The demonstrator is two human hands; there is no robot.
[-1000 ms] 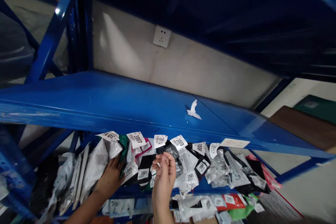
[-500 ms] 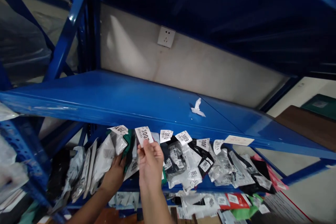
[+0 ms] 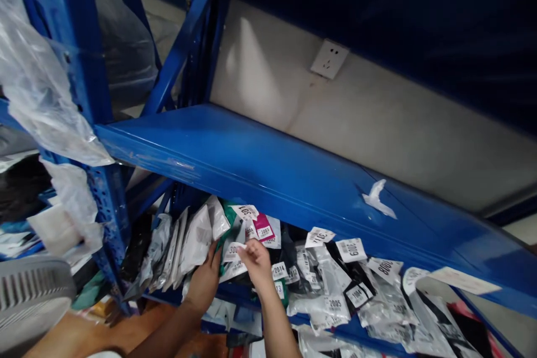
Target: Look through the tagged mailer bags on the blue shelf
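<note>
My right hand (image 3: 257,260) pinches a white paper label (image 3: 233,251) printed with a number starting 300, its last digit under my fingers. The label is in front of the row of bagged parcels, over a grey bag with another label. My left hand (image 3: 203,285) reaches into the row, fingers stretched out against a white plastic parcel (image 3: 197,240) and a green parcel (image 3: 229,215); some fingertips are hidden between them. Just behind my right hand, a magenta parcel (image 3: 265,226) labelled 3003 shows. A label reading 301 and a hidden digit (image 3: 246,212) hangs above.
Above the row runs a blue metal shelf (image 3: 251,151) with a torn white scrap (image 3: 379,199) on it. More labelled clear bags (image 3: 331,291) fill the row to the right. A blue upright (image 3: 111,207) with hanging plastic and a grey ribbed object (image 3: 33,296) stand left.
The view has turned left, so the shelf and bags sit further right. My right hand has lowered the label toward the bags. The magenta parcel has come into sight.
</note>
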